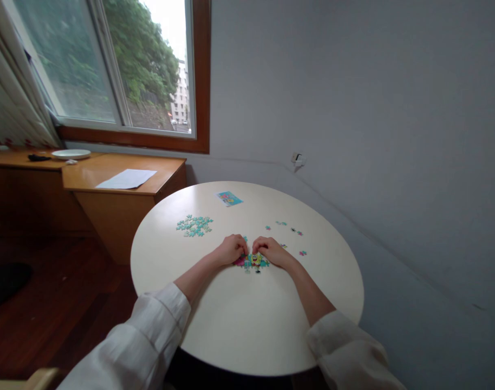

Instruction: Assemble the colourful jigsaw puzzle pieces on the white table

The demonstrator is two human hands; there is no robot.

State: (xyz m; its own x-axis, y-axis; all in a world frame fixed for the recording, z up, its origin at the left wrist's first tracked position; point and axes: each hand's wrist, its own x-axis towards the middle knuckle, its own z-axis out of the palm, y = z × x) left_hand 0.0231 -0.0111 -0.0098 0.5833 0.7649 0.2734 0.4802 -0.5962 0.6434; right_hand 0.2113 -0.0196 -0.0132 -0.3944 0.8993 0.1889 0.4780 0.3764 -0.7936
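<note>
A partly joined jigsaw puzzle (255,260) lies on the round white table (247,325), showing a yellow cartoon figure and a pink patch on teal. At its upper left my left hand (232,248) has its fingers curled and pinched down on the puzzle. My right hand (270,251) is closed the same way at the upper right, fingertips close to those of the left. Both hands partly cover the puzzle, so the exact pieces under the fingertips are hidden. One teal piece (245,239) shows just beyond the left fingers.
A heap of teal puzzle pieces (194,225) lies on the left of the table. Several loose pieces (303,253) are scattered at the right. A small picture card (230,199) lies at the back. Beyond stands a wooden desk (169,168) with paper (127,179).
</note>
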